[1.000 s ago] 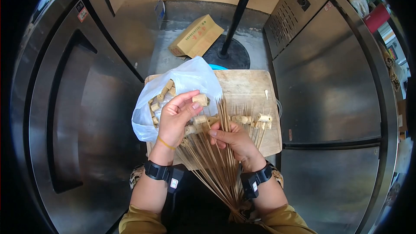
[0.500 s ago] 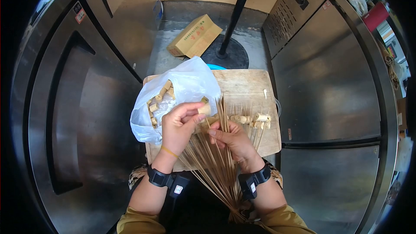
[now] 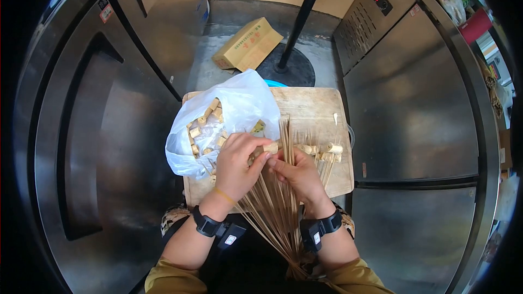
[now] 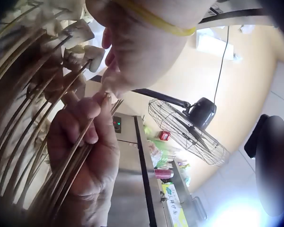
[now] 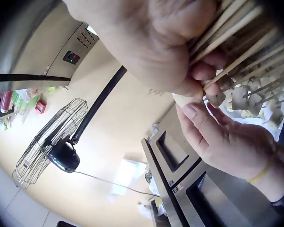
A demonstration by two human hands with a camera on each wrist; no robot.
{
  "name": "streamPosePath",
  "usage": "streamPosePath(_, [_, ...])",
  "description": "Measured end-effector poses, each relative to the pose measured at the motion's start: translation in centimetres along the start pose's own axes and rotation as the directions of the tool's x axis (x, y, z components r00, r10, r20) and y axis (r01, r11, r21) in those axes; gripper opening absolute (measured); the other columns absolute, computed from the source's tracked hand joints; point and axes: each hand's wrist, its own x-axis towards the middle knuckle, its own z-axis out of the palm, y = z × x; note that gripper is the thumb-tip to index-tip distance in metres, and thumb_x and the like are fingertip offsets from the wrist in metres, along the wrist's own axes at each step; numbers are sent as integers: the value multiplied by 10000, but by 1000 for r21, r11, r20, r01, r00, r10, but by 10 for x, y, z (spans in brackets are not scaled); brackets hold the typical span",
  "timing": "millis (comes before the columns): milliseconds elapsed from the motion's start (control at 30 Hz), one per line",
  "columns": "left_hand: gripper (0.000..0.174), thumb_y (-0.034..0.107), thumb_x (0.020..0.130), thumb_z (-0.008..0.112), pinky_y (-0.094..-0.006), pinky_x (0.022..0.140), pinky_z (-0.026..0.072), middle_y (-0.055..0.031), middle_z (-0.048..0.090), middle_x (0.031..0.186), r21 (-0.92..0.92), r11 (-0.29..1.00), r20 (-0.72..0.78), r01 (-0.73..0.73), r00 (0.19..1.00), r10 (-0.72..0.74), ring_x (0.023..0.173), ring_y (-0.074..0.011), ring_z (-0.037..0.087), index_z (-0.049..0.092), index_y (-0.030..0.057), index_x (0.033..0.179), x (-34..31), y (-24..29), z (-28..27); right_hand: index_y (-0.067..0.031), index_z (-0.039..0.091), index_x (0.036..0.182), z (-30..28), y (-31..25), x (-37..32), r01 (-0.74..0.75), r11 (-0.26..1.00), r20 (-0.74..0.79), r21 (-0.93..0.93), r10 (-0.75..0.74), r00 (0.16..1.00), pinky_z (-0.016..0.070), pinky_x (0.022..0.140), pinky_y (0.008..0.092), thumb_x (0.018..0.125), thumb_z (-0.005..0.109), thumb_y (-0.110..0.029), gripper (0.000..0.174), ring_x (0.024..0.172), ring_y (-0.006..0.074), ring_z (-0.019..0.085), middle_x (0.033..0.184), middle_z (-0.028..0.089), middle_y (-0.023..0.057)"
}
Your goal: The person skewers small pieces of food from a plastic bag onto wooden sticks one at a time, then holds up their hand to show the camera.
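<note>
My left hand (image 3: 238,166) pinches a short, pale tan roll (image 3: 271,147) between thumb and fingers. It looks like rolled tofu skin. Right beside it, my right hand (image 3: 302,177) grips a fan of thin bamboo skewers (image 3: 267,212), whose lower ends gather near my lap. In the left wrist view, the right thumb and fingertips pinch one skewer (image 4: 80,135) just below the left hand. The roll sits right at those fingertips in the right wrist view; how far the skewer is in it I cannot tell. More rolls on skewers (image 3: 331,149) lie on the wooden board (image 3: 310,103).
A white plastic bag (image 3: 248,95) with loose rolls (image 3: 195,132) lies open on the board's left side. Steel cabinets (image 3: 408,125) stand on both sides. Behind the board are a cardboard box (image 3: 248,43) and a black pole (image 3: 297,27) on a round base.
My left hand has brought the roll down and to the right, from above the skewers to the right hand's fingertips. The right hand has stayed nearly in place with the skewers.
</note>
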Motion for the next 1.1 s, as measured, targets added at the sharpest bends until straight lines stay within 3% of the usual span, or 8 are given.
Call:
streamPosePath(100, [228, 48, 680, 707, -364, 759, 445, -82, 615, 856, 65, 997, -21, -43, 999, 44, 865, -301, 546, 650, 76, 898, 0, -2, 0, -47, 579, 917, 4, -12, -10, 66, 996, -35, -62, -69, 997, 388, 514, 166, 853, 643, -80, 96, 574, 43, 497, 722, 583, 1])
streamPosePath(400, [194, 61, 673, 713, -365, 749, 445, -65, 608, 840, 77, 996, -27, -56, 998, 58, 853, -285, 542, 649, 74, 857, 1, -6, 1, 7, 610, 985, -13, -16, -14, 2, 988, 61, 153, -12, 998, 460, 581, 221, 905, 562, -148, 181, 638, 89, 554, 776, 609, 41])
streamPosePath(500, [171, 76, 677, 711, -356, 761, 442, -52, 594, 833, 107, 993, -19, -54, 998, 56, 861, -268, 533, 652, 77, 837, 2, -5, -1, 14, 608, 983, -11, -21, -19, 46, 997, 4, 55, -47, 999, 478, 602, 238, 912, 543, -150, 191, 670, 110, 584, 823, 631, 79])
streamPosePath(700, [144, 71, 699, 699, -350, 770, 444, -50, 593, 863, 85, 993, -13, -81, 996, 83, 855, -264, 532, 649, 67, 834, 4, -14, -8, 57, 565, 1088, -10, -21, -14, -228, 904, 338, 363, 101, 936, 541, 758, 308, 904, 526, -67, 226, 858, 212, 650, 993, 640, 164])
streamPosePath(767, [131, 81, 719, 691, -352, 758, 455, -62, 591, 839, 27, 992, -98, -120, 988, 122, 805, -271, 540, 645, 56, 839, 12, -22, -22, 71, 544, 1119, -3, -21, -10, -226, 903, 295, 366, 118, 948, 527, 840, 334, 899, 537, -64, 259, 947, 243, 634, 1057, 622, 185])
streamPosePath(867, [112, 106, 763, 661, -378, 730, 469, -113, 623, 881, -166, 950, -160, 265, 943, -291, 784, -312, 583, 647, 42, 853, 12, -51, -46, 93, 526, 1145, -4, -15, -6, -192, 927, 256, 323, 110, 961, 496, 928, 358, 899, 551, -83, 304, 1045, 269, 603, 1130, 593, 208])
streamPosePath(967, [136, 84, 790, 605, -410, 726, 483, -167, 636, 945, 273, 839, -113, 471, 881, -459, 822, -348, 614, 650, 44, 912, 9, -67, -60, 92, 529, 1145, -5, -14, -6, -179, 925, 261, 336, 91, 961, 494, 931, 357, 899, 553, -82, 303, 1039, 264, 606, 1126, 596, 205])
streamPosePath(1100, [230, 44, 781, 561, -415, 773, 487, -165, 657, 907, 673, 633, -112, 382, 899, -424, 860, -335, 628, 644, 83, 992, 3, -96, -59, 77, 557, 1115, -3, -16, -7, -173, 927, 267, 332, 83, 960, 496, 922, 341, 889, 566, -78, 274, 1022, 247, 612, 1111, 607, 187])
